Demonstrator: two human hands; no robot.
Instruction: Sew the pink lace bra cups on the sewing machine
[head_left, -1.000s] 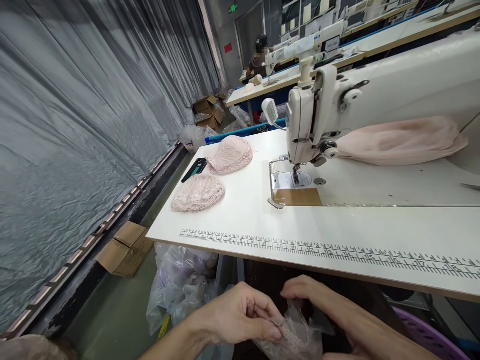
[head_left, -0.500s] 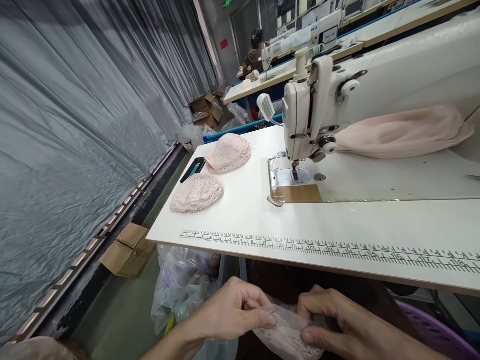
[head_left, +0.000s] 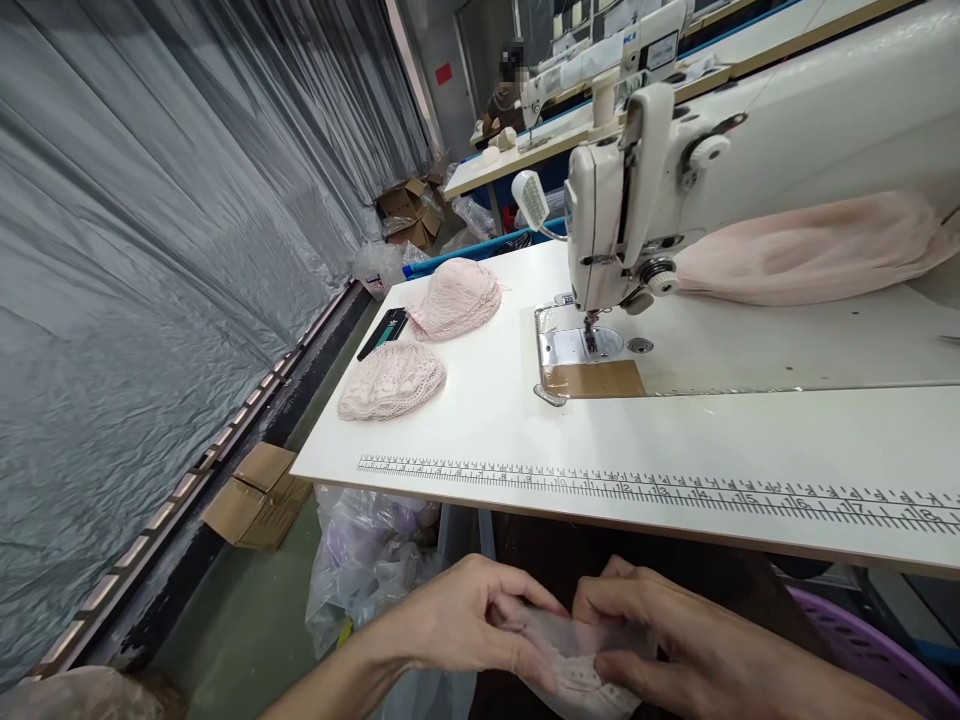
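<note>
Below the table's front edge, a sheer pale pink lace piece [head_left: 574,665] is stretched between my two hands. My left hand [head_left: 480,625] grips its left side, thumb on top and fingers curled behind. With thumb and bent fingers, my right hand [head_left: 645,630] pinches the other side. A reddish thread line runs along the lace; the lower end of the piece leaves the frame. On the table lie two pale pink lace stacks, a nearer one [head_left: 391,382] and a domed farther one [head_left: 456,298].
A white sewing machine [head_left: 607,220] stands on the white table [head_left: 480,430], with sheer pink fabric [head_left: 810,250] under its arm. A dark flat packet [head_left: 382,333] lies by the lace stacks. Plastic bags [head_left: 367,560], a cardboard box [head_left: 251,495] and a purple basket [head_left: 862,640] are lower down. A person [head_left: 506,95] sits farther back.
My right hand has shifted slightly left, closer to my left hand. The lace piece is bunched differently, and my left thumb has moved lower on it. The view has tilted slightly.
</note>
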